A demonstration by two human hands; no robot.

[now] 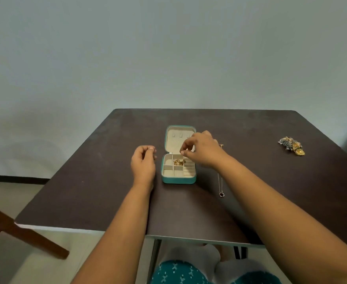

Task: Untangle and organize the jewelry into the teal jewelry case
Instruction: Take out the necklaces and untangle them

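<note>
Here, right hand (201, 149) fingertips pinched over teal case (178, 179), left hand (143, 160) loosely curled, empty

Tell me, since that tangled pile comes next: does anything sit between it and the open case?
Nothing visible blocks it. Bare table lies between the tangled pile and the teal case; the silver necklace lies nearer the person.

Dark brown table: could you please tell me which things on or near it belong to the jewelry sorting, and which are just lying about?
Job: open teal jewelry case; gold jewelry in its compartment; thin silver chain necklace; tangled gold jewelry pile.
Lying about: brown wooden chair.
</note>
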